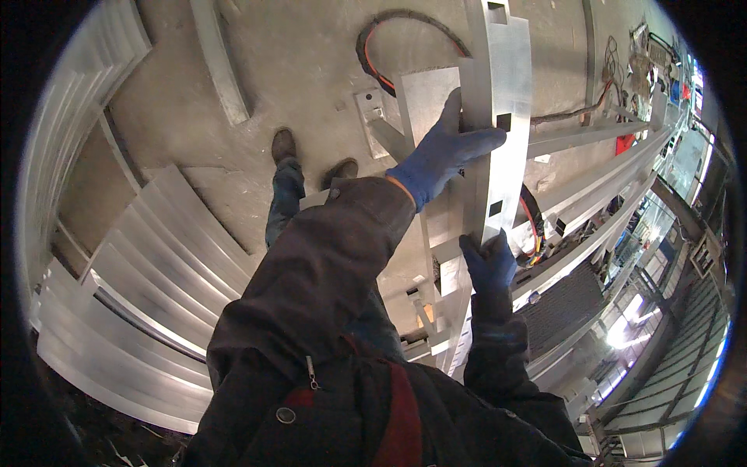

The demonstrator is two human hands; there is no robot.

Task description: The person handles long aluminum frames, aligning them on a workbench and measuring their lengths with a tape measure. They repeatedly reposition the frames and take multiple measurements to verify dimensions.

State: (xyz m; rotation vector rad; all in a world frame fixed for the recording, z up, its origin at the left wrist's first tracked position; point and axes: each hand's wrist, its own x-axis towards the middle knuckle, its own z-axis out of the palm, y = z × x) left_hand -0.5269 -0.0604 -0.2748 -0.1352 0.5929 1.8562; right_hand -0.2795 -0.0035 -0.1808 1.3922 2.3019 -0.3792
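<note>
A long silvery metal beam [510,78] with small square holes cut in its face runs from the top of the view toward me. My left hand [447,152], in a blue work glove, is closed on the beam's left edge, with fingers reaching across the face beside one of the holes. Closer to my body, my right hand [490,265], also in a blue glove, grips the same beam from below, with thumb and finger on either side of it. The underside of the beam and part of the right-hand fingers are hidden.
Ribbed metal sheets [163,257] are stacked at the left. A metal bar [219,66] lies on the concrete floor [296,70]. A black-and-orange cable [405,14] loops behind the beam. Long metal rails [599,183] stretch away at the right, beside a dark mesh panel [564,307].
</note>
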